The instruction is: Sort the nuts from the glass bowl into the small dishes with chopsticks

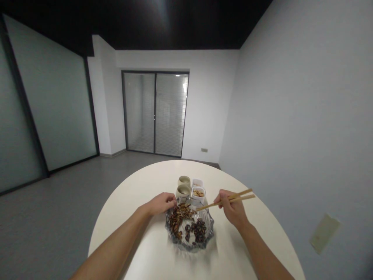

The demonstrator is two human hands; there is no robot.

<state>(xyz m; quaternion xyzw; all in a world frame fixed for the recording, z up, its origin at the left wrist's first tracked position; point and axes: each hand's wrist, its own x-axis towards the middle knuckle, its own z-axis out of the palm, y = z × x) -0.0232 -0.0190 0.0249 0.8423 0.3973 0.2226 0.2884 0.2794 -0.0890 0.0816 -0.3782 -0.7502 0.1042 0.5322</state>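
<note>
A clear glass bowl (210, 224) with a scalloped rim stands on the white round table. Slender brown seed-like pieces (175, 222) lie along its left and far side, and dark, rounder ones (199, 230) are heaped at the lower right. My left hand (161, 203) is at the bowl's far-left rim, thumb and fingers closed on the edge. In my right hand (231, 206) is a pair of wooden chopsticks (244, 195), their tips low over the bowl's far right, close to the brown pieces. Whether the tips pinch anything is too small to tell.
Behind the bowl stand two beige cups (183, 190) beside two small white containers (198, 194); the nearer container holds pale tan pieces. The round table (148, 249) has its curved edge to the left, right and far side. A white wall (291, 116) rises on the right.
</note>
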